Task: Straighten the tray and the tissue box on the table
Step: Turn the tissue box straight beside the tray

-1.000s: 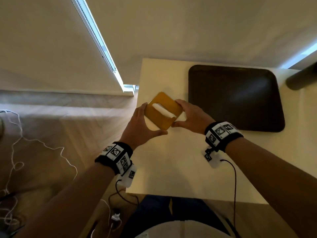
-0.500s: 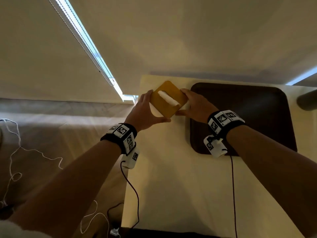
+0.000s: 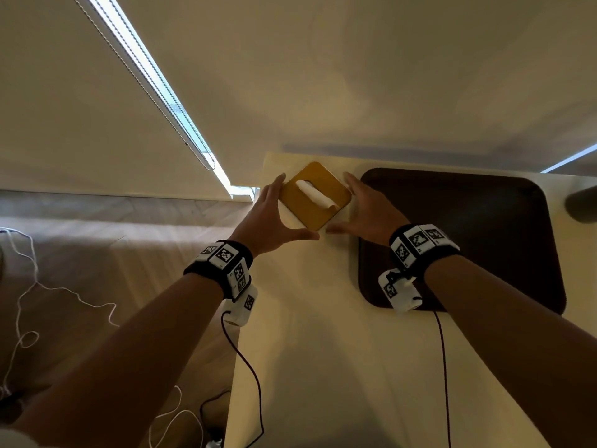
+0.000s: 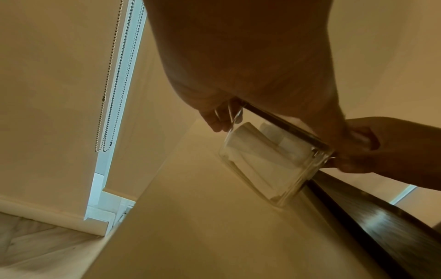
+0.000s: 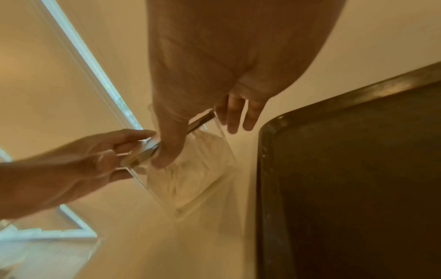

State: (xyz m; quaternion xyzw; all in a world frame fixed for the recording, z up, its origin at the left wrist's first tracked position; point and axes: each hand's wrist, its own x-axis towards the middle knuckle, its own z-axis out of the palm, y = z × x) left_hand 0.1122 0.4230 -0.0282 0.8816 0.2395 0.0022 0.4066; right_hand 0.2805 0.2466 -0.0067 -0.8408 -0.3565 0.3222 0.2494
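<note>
The tissue box (image 3: 303, 213) has a clear body, a yellow-brown lid and a white tissue sticking out. It stands turned like a diamond at the table's far left corner, just left of the dark brown tray (image 3: 468, 237). My left hand (image 3: 268, 218) holds its left side, fingers along the far edge and thumb at the near corner. Opposite, my right hand (image 3: 365, 211) has straight fingers beside the right edge. In the right wrist view its thumb touches the box (image 5: 195, 175) wall. From the left wrist the box (image 4: 269, 162) base appears to rest on the table.
The cream table (image 3: 323, 334) ends just left of the box, with wood floor and loose white cables (image 3: 29, 286) beyond. A blind with a bead cord (image 3: 181, 124) hangs behind. A dark cylinder (image 3: 581, 205) sits at the far right past the tray.
Both hands carried the tissue box away from me to the table's far left corner, beside the tray's far end. My right fingers have straightened off it.
</note>
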